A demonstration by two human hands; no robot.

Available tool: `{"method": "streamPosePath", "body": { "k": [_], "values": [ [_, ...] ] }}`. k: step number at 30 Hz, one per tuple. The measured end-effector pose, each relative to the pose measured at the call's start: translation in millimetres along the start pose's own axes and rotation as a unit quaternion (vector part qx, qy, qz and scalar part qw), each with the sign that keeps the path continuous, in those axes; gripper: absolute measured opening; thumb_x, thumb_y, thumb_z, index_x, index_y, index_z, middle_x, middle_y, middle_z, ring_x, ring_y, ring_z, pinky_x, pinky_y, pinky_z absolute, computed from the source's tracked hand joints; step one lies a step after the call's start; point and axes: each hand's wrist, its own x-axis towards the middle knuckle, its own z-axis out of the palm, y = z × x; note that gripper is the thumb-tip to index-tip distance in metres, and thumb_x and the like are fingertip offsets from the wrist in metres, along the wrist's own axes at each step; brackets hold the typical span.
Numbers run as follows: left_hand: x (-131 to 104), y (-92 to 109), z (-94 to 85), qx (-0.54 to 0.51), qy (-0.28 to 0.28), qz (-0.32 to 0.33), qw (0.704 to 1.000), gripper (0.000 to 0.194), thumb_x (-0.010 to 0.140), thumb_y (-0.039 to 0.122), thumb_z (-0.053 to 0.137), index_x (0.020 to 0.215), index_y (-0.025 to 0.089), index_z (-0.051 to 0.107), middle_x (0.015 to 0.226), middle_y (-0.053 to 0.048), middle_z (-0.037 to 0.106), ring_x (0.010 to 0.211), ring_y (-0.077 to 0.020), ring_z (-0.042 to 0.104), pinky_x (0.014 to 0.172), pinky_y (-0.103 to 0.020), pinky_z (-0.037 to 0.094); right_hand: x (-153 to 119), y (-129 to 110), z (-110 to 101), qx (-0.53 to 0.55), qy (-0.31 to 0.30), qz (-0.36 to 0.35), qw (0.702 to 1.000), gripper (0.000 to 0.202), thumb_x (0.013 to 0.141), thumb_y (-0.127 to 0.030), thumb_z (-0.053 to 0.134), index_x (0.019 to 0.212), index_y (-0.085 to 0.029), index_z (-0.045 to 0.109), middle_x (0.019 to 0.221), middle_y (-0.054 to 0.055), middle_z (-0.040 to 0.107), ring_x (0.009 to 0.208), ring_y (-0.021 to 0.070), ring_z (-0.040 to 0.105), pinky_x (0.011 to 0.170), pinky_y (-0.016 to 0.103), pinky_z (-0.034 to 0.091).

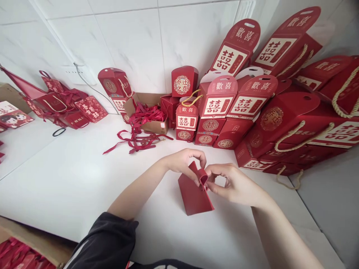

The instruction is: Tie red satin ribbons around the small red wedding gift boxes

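Observation:
A small red box or pouch (195,198) with a plain face stands tilted on the white table, with a looped red strap (203,177) at its top. My left hand (189,162) pinches the upper edge of it from the left, thumb in front and fingers curled behind. From the right, my right hand (226,183) holds the strap's loop between thumb and index finger, close to my left fingertips. The exact spot where the strap meets the box is partly hidden by the fingers.
Stacked red gift boxes (218,101) with rope handles fill the back right. A cardboard box (159,127) of red ribbons stands at the back, loose ribbons (134,141) before it. More red packages (91,108) and a black ring (59,132) lie left.

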Motion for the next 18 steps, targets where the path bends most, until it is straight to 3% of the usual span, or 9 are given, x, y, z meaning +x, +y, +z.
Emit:
{"method": "streamPosePath", "body": {
  "k": [2, 4, 6, 8, 10, 13, 18],
  "values": [
    [3.2, 0.1, 2.8, 0.062, 0.12, 0.046, 0.99, 0.067, 0.045, 0.037, 0.092, 0.103, 0.019, 0.063, 0.109, -0.008, 0.062, 0.105, -0.0236, 0.058, 0.096, -0.038, 0.043, -1.2, 1.8, -5.9, -0.033, 0.056, 0.02, 0.998, 0.011, 0.086, -0.017, 0.056, 0.082, -0.021, 0.065, 0.079, 0.001, 0.07, 0.07, 0.015, 0.065, 0.062, 0.025, 0.05],
    [5.2, 3.3, 8.1, 0.123, 0.255, 0.052, 0.958, 0.074, 0.05, 0.039, 0.091, 0.115, 0.02, 0.06, 0.12, -0.011, 0.058, 0.112, -0.0252, 0.056, 0.101, -0.04, 0.041, 0.5, 7.5, -9.4, -0.069, 0.154, 0.033, 0.985, 0.009, 0.086, -0.02, 0.057, 0.08, -0.021, 0.063, 0.075, 0.0, 0.069, 0.067, 0.0152, 0.065, 0.06, 0.025, 0.049],
    [5.3, 10.6, 15.7, 0.151, 0.328, 0.029, 0.932, 0.054, 0.069, 0.043, 0.08, 0.114, 0.019, 0.062, 0.116, -0.01, 0.063, 0.107, -0.0227, 0.059, 0.097, -0.036, 0.044, 5.2, 16.3, -8.0, -0.108, 0.252, 0.038, 0.961, 0.005, 0.084, -0.022, 0.06, 0.08, -0.021, 0.062, 0.072, 0.0, 0.069, 0.064, 0.0155, 0.065, 0.058, 0.025, 0.05],
    [3.8, 20.7, 23.8, 0.146, 0.31, 0.007, 0.939, 0.03, 0.089, 0.042, 0.059, 0.104, 0.017, 0.067, 0.104, -0.007, 0.069, 0.097, -0.0195, 0.063, 0.087, -0.031, 0.048, 11.6, 26.6, -2.2, -0.158, 0.315, 0.023, 0.936, 0.004, 0.084, -0.022, 0.06, 0.081, -0.021, 0.062, 0.073, 0.001, 0.069, 0.064, 0.0161, 0.066, 0.06, 0.026, 0.051],
    [1.7, 30.2, 30.2, 0.152, 0.266, 0.0, 0.952, 0.029, 0.095, 0.036, 0.049, 0.099, 0.016, 0.069, 0.098, -0.006, 0.071, 0.091, -0.0185, 0.065, 0.081, -0.028, 0.049, 17.8, 36.3, 5.4, -0.229, 0.362, -0.001, 0.904, 0.006, 0.085, -0.023, 0.058, 0.08, -0.02, 0.062, 0.074, 0.002, 0.07, 0.064, 0.017, 0.066, 0.063, 0.028, 0.051],
    [0.7, 36.7, 34.7, 0.203, 0.26, 0.01, 0.944, 0.021, 0.088, 0.025, 0.058, 0.105, 0.017, 0.068, 0.103, -0.005, 0.072, 0.094, -0.0196, 0.066, 0.085, -0.029, 0.049, 23.5, 45.7, 13.7, -0.312, 0.383, -0.031, 0.869, 0.009, 0.087, -0.022, 0.056, 0.08, -0.02, 0.061, 0.073, 0.003, 0.071, 0.064, 0.0178, 0.066, 0.063, 0.029, 0.05],
    [5.5, 28.9, 36.4, 0.238, 0.305, -0.005, 0.922, 0.017, 0.085, 0.016, 0.056, 0.096, 0.018, 0.068, 0.094, -0.003, 0.074, 0.085, -0.0179, 0.068, 0.078, -0.027, 0.052, 25.0, 45.1, 16.7, -0.319, 0.369, -0.053, 0.871, 0.01, 0.09, -0.021, 0.053, 0.085, -0.021, 0.062, 0.076, 0.004, 0.071, 0.066, 0.0178, 0.066, 0.067, 0.03, 0.052]
  ]
}}
